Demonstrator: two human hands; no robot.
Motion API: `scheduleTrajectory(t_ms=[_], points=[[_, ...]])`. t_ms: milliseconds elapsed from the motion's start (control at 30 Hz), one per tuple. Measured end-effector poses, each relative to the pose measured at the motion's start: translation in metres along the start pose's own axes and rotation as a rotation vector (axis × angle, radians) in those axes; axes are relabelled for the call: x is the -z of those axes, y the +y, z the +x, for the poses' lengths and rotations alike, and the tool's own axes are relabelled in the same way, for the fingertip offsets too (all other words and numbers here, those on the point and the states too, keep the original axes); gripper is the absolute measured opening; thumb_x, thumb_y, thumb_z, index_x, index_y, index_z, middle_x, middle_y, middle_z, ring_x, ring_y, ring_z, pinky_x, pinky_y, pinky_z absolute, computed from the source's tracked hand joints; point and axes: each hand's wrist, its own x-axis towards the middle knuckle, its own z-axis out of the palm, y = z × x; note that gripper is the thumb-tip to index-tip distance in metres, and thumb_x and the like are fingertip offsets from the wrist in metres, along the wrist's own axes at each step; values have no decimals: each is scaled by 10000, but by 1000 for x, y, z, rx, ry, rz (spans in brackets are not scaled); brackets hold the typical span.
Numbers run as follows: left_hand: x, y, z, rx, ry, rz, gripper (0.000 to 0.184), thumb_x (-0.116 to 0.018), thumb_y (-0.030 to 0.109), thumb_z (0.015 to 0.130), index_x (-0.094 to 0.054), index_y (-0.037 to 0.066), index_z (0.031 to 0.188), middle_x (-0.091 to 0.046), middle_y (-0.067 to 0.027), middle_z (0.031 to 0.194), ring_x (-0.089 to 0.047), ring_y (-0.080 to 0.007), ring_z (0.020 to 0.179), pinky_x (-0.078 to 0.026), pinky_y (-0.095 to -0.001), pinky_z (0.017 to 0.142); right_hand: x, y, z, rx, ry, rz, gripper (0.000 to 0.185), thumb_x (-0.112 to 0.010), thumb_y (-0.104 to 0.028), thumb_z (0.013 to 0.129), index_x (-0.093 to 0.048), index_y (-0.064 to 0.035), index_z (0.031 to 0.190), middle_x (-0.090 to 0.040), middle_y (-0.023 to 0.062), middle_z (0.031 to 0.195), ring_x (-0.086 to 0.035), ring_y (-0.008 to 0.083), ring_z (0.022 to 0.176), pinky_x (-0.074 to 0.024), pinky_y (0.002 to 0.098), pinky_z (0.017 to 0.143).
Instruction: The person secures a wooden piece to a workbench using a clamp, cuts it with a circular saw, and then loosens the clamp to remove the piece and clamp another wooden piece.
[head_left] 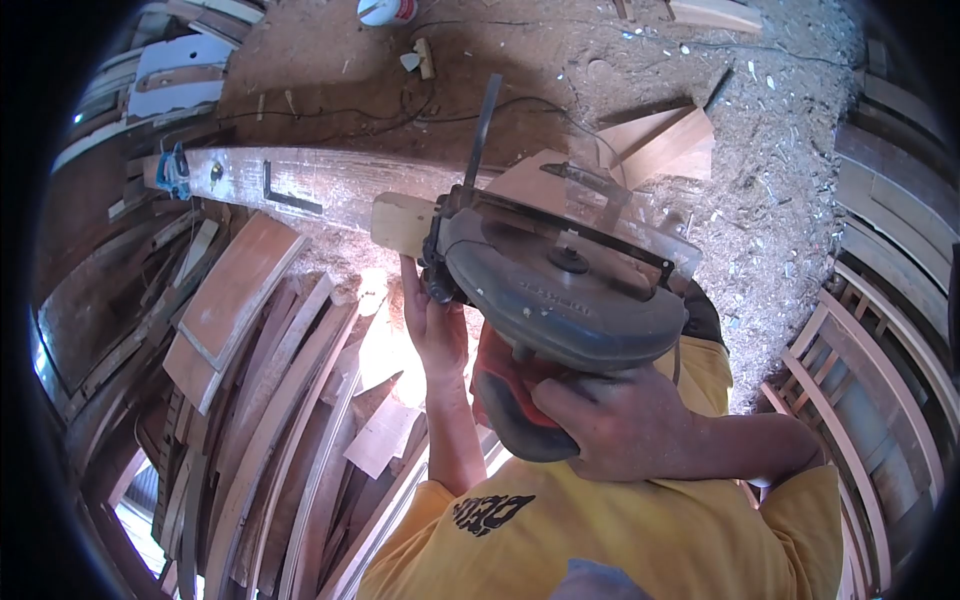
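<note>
My right hand (pixel 620 420) is wrapped round the red and black handle of a dusty circular saw (pixel 565 290), held up in front of my chest. My left hand (pixel 435 325) is at the saw's left end, with one finger extended up to a small pale wooden block (pixel 403 225). Its other fingers are partly hidden by the saw and the block, which it seems to grip. The block lies against the saw's left edge. A thin metal bar (pixel 484 130) sticks up from the saw beside it.
Behind the saw lies a long plank (pixel 335 180) bearing a blue clamp (pixel 174 170) and a black metal square (pixel 290 195). Wooden boards (pixel 265 400) are stacked at the left, slatted frames (pixel 850 400) at the right. A cable crosses the sawdust-covered ground, near a white bucket (pixel 386 10).
</note>
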Motion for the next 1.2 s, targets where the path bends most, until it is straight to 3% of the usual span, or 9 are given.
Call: scheduleTrajectory(t_ms=[200, 967, 1200], points=[[5, 1, 2, -4, -17, -4, 757, -410, -15, 958, -51, -37, 1625, -479, -203, 1471, -541, -274, 1334, -463, -413, 1117, -2, -1, 3, 1, 2, 15, 285, -654, -125, 753, -625, -39, 1023, -658, 161, 1003, -666, 328, 930, -539, 431, 806], [12, 4, 6, -57, -8, 11, 712, -415, 54, 1019, -46, -35, 1621, -479, -186, 1481, -550, -253, 1332, -504, -368, 1090, -6, -2, 12, 19, -11, -5, 348, -675, -138, 725, -596, -43, 1051, -656, 157, 973, -673, 319, 895, -542, 415, 794], [14, 3, 8, -58, 30, -14, 722, -441, 57, 1018, -56, -39, 1622, -576, -122, 1320, -628, -131, 1090, -545, -256, 925, -8, -3, 15, 12, -20, 15, 374, -695, -141, 707, -597, -43, 1055, -664, 147, 943, -679, 313, 886, -544, 412, 794]])
